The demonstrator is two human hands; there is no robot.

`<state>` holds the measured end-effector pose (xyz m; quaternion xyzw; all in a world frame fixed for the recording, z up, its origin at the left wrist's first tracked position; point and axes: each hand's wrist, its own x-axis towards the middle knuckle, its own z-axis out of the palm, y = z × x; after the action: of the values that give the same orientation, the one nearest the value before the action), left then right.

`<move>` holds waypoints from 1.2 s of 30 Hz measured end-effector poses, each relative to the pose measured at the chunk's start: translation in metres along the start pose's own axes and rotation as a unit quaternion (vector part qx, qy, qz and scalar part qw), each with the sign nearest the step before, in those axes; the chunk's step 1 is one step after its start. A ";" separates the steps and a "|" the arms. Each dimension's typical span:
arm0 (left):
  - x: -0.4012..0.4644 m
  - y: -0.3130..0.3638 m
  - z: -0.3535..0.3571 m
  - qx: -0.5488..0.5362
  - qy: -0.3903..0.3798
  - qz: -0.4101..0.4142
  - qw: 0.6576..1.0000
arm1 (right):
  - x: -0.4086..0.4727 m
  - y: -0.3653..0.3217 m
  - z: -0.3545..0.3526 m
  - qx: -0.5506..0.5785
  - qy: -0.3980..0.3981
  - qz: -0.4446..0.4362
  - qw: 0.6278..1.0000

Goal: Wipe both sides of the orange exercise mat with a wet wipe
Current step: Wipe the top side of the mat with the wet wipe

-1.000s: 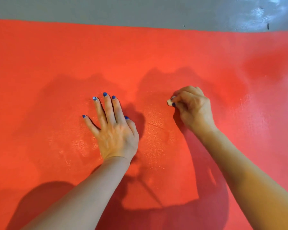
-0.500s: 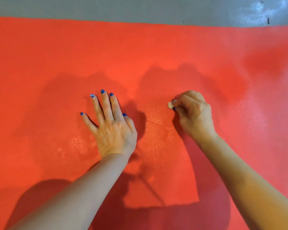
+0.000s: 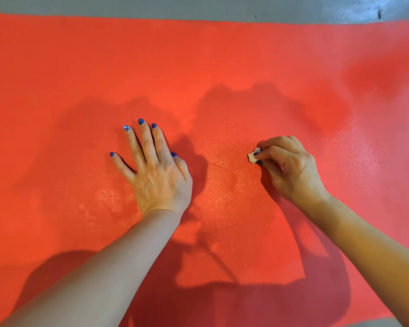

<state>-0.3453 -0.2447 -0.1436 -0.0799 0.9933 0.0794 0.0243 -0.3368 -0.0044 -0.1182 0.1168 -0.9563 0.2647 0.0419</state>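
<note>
The orange exercise mat (image 3: 222, 62) lies flat and fills almost the whole view. My left hand (image 3: 156, 171) presses palm-down on its middle with the fingers spread and straight. To the right, my right hand (image 3: 288, 168) is curled round a small bunched white wet wipe (image 3: 253, 156). Only a corner of the wipe pokes out at the fingertips, against the mat. The mat glistens with damp patches around and between both hands.
Grey floor (image 3: 151, 5) shows as a strip beyond the mat's far edge, with a shiny patch at the top right, and as a sliver at the bottom right corner (image 3: 401, 323). Shadows of my arms and head fall across the mat.
My right hand has drawn the wipe a short way toward me and slightly right across the mat. My left hand has stayed pressed in the same place.
</note>
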 end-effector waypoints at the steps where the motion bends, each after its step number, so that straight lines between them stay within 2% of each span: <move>1: 0.000 0.000 0.000 0.001 -0.001 0.000 1.000 | 0.004 0.001 -0.001 0.001 -0.010 -0.008 1.000; 4: -0.001 0.000 0.000 0.002 -0.004 -0.001 1.000 | 0.007 0.000 0.000 0.006 -0.011 0.009 1.000; 8: 0.000 0.000 0.001 0.005 0.001 -0.001 1.000 | 0.001 -0.031 0.019 0.021 0.079 0.110 0.991; 10: 0.000 0.000 0.000 0.003 -0.001 0.000 1.000 | 0.017 -0.054 0.035 0.034 0.061 0.088 0.994; 12: 0.001 0.000 -0.001 -0.002 -0.003 0.000 1.000 | 0.040 -0.066 0.045 0.051 0.016 0.024 0.998; 15: 0.000 0.000 -0.001 -0.004 -0.002 0.000 1.000 | 0.046 -0.055 0.037 0.046 -0.017 -0.018 0.999; 20: 0.001 -0.001 0.001 0.006 -0.007 0.000 1.000 | -0.026 -0.027 0.008 0.020 0.053 0.100 0.993; 23: 0.000 0.000 0.000 0.005 -0.008 0.001 1.000 | -0.026 -0.046 0.021 0.000 0.108 0.177 0.978; 25: 0.001 0.000 -0.001 0.001 -0.007 0.000 1.000 | -0.004 -0.070 0.040 0.019 0.095 0.142 0.985; 27: 0.001 0.000 -0.001 0.000 -0.004 0.000 1.000 | 0.013 -0.082 0.051 0.041 0.043 0.075 0.995; 30: 0.000 0.000 -0.002 -0.006 -0.006 0.002 1.000 | -0.001 -0.061 0.037 0.037 0.021 0.036 0.998; 33: 0.000 0.000 -0.001 0.000 -0.009 0.001 1.000 | -0.042 -0.041 0.011 0.031 0.068 0.099 0.992; 36: 0.000 0.001 0.000 0.004 -0.010 -0.001 1.000 | -0.054 -0.046 0.015 -0.004 0.115 0.178 0.977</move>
<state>-0.3450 -0.2439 -0.1431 -0.0796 0.9933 0.0760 0.0342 -0.2734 -0.0395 -0.1158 -0.0865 -0.9515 0.2763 0.1045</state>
